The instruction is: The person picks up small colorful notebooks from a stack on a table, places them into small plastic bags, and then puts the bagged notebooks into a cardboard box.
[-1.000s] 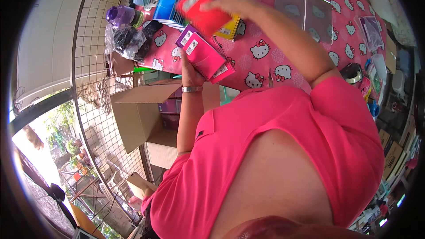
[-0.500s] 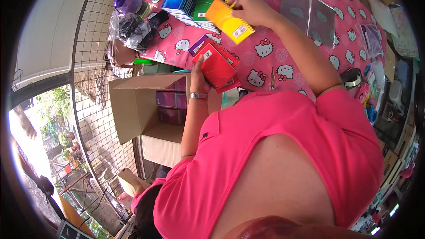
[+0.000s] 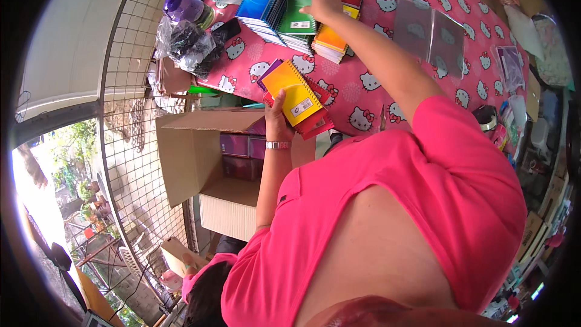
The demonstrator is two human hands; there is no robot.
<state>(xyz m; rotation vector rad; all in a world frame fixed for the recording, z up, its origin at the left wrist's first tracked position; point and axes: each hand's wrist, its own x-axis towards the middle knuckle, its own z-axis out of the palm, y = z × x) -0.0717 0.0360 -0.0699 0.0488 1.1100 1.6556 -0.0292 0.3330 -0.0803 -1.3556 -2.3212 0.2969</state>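
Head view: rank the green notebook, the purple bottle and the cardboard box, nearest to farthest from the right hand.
1. Green notebook: under the right hand, on a stack.
2. Purple bottle: table's far left edge.
3. Cardboard box: below the table, by the left hand.

Wire-grid wall [image 3: 130,145], daylit greenery beyond
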